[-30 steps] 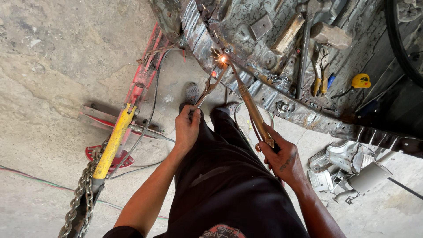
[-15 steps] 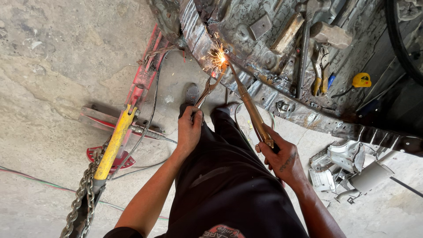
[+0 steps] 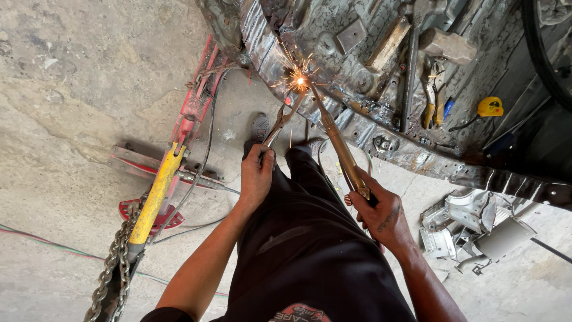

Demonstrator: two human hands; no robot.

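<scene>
The right hand [image 3: 381, 214] is wrapped tight around the brass torch [image 3: 336, 143], whose long neck runs up to a burst of sparks [image 3: 299, 79] at the edge of the battered metal panel [image 3: 369, 101]. The left hand [image 3: 256, 176] is closed on the handles of the pliers [image 3: 280, 122], whose nose reaches to just below the sparks.

Past the hands, the panel is grey, dented and scorched, with hammers, a wooden block and a yellow tape measure [image 3: 490, 107] lying on it. Underfoot is rough, stained concrete floor [image 3: 77, 77]. To the left lies a red steel frame [image 3: 196, 107] with a yellow-handled tool [image 3: 154, 197] and a heavy chain [image 3: 110, 274] beside it; thin cables trail across the floor. Bent scrap metal pieces [image 3: 471, 223] sit at the right.
</scene>
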